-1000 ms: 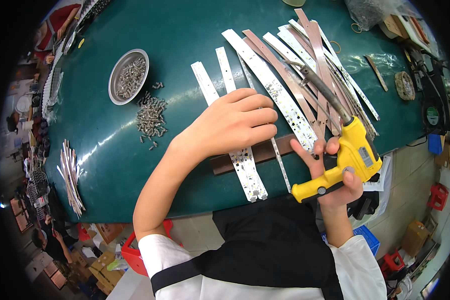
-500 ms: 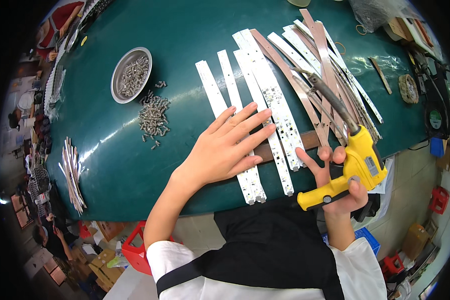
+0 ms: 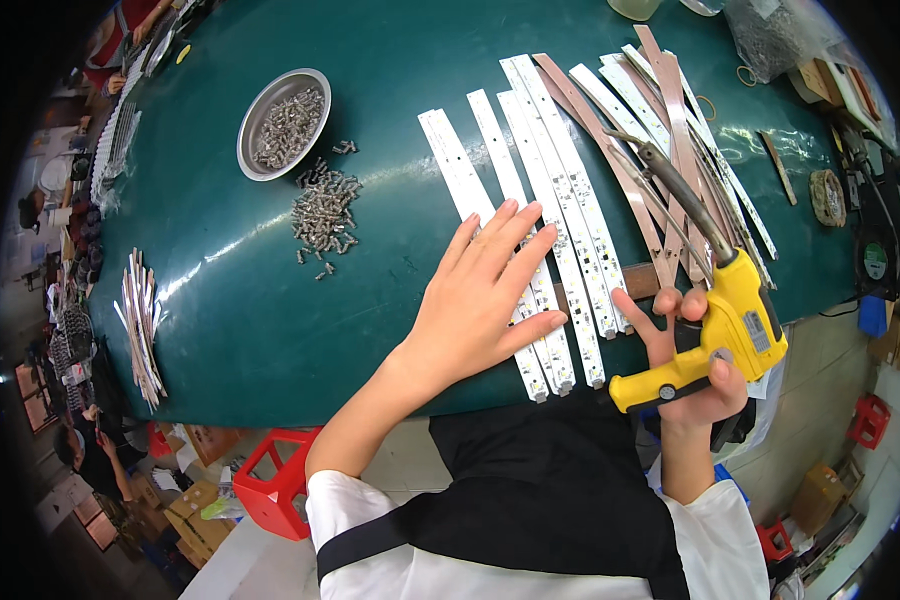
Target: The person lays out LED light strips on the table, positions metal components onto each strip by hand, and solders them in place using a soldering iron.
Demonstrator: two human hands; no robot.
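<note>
My left hand (image 3: 475,300) lies with fingers stretched out over several white LED circuit strips (image 3: 460,170), its fingertips on them. The strips stand side by side, lower ends near the table's front edge, and a brown wooden bar (image 3: 642,281) runs crosswise beneath them. In my right hand (image 3: 705,395) is a yellow soldering gun (image 3: 745,310). The fingers are curled around its handle, one finger extended toward the strips. The gun's metal barrel and thin feed tube point up and left, above a loose pile of pinkish-brown and white strips (image 3: 680,130).
A metal bowl (image 3: 243,150) of small metal parts stands at the far left, with more parts (image 3: 325,212) heaped beside it. A bundle of thin strips (image 3: 142,325) lies at the left edge. Toward the right are a tape roll (image 3: 827,197) and a plastic bag (image 3: 770,40).
My left hand has moved right, and the leftmost strips sit closer to the others. The right hand still holds the soldering gun. The whole view has shifted slightly.
</note>
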